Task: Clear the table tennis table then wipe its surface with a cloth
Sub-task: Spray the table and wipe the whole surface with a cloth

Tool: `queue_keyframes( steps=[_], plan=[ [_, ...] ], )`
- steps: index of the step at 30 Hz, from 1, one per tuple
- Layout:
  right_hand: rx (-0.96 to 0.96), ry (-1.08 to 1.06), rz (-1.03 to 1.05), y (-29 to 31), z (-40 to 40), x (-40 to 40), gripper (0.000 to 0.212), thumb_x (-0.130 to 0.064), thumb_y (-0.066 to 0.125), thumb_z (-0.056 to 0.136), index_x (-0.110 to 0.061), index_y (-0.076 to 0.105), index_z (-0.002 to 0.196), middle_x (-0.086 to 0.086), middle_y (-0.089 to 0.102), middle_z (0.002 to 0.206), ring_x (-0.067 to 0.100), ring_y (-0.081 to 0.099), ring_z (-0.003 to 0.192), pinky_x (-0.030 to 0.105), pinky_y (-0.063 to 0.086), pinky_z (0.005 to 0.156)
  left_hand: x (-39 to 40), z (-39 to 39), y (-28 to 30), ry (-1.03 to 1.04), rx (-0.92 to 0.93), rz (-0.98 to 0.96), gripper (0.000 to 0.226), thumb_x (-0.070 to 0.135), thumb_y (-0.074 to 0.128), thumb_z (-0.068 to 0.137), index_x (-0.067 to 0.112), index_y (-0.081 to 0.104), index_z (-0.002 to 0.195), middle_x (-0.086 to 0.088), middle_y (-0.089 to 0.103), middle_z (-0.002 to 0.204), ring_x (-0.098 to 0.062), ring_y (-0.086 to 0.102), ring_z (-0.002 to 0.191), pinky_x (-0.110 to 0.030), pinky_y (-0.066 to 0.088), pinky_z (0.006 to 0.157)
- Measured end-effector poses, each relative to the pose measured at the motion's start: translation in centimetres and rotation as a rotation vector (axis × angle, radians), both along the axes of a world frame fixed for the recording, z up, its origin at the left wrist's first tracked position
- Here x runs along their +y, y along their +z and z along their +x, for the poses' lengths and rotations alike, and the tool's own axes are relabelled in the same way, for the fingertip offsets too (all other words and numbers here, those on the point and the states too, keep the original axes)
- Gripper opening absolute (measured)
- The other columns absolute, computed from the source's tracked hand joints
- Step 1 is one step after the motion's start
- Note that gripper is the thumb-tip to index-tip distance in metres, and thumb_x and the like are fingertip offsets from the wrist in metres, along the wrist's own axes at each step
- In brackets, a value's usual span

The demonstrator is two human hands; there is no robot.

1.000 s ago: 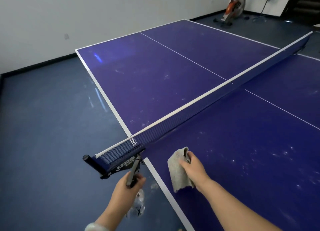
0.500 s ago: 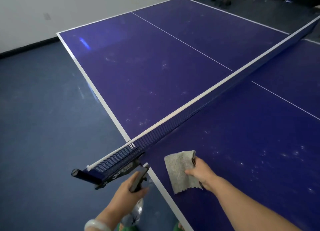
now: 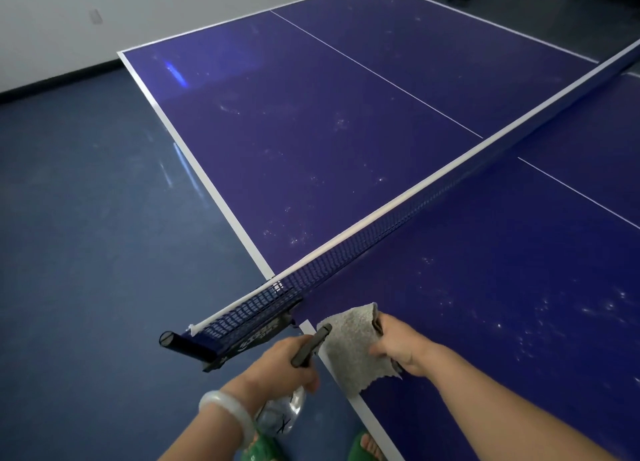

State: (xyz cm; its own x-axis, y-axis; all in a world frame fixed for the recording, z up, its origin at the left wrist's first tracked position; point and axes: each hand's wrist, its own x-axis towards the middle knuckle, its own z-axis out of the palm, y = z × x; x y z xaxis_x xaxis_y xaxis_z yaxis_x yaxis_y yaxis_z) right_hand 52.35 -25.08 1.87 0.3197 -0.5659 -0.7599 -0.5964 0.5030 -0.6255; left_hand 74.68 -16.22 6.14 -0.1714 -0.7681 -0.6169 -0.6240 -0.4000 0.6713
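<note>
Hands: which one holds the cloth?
The right hand grips the grey cloth on the table; the left hand holds a spray bottle.

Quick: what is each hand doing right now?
Left hand: fingers grip a clear plastic spray bottle.
Right hand: fingers hold a grey terry cloth.

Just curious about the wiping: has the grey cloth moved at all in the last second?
Yes. The grey cloth has opened out and shifted toward the white side line, nearer the net post; the right hand still grips it.
</note>
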Motion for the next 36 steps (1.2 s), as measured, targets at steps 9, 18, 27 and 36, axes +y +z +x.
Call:
queue_keyframes(
  steps=[9,18,27,36],
  plan=[
    [-0.004,-0.099,-0.019,0.9,1.2,0.9,0.055,0.018,0.044,0.088,-0.025,0.051,0.123,-0.007,0.061,0.097,0.006,0.058,0.085,0.019,0.049,0.057,-0.1,-0.5,0.2,0.062,0.085,-0.015,0.028,0.008,0.055,0.078,0.022,0.058,0.102,0.002,0.068,0.067,-0.01,0.062,0.062,-0.027,0.051,0.065],
    [0.02,-0.152,0.012,0.6,1.2,0.9,0.057,0.019,0.05,0.083,-0.023,0.055,0.122,0.003,0.065,0.109,0.022,0.061,0.105,0.042,0.054,0.092,0.4,-0.6,-0.5,-0.111,0.034,0.065,0.028,0.016,0.056,0.074,0.02,0.058,0.102,0.008,0.064,0.077,-0.009,0.062,0.069,-0.035,0.054,0.073],
    [-0.004,-0.164,0.02,0.8,1.3,0.8,0.055,0.019,0.052,0.082,-0.027,0.054,0.112,0.006,0.065,0.11,0.024,0.062,0.105,0.046,0.054,0.092,-1.0,0.6,-0.7,0.015,-0.062,0.025,0.024,0.014,0.058,0.073,0.015,0.058,0.097,-0.001,0.063,0.083,-0.018,0.063,0.072,-0.043,0.056,0.073],
    [-0.017,-0.197,0.035,0.9,1.6,0.9,0.051,0.012,0.045,0.091,-0.035,0.055,0.11,0.003,0.066,0.111,0.024,0.063,0.103,0.046,0.056,0.088,-3.9,-1.1,1.5,-0.086,0.014,0.044,0.022,0.009,0.06,0.081,0.018,0.061,0.101,0.008,0.063,0.06,-0.007,0.058,0.055,-0.016,0.045,0.054]
  ],
)
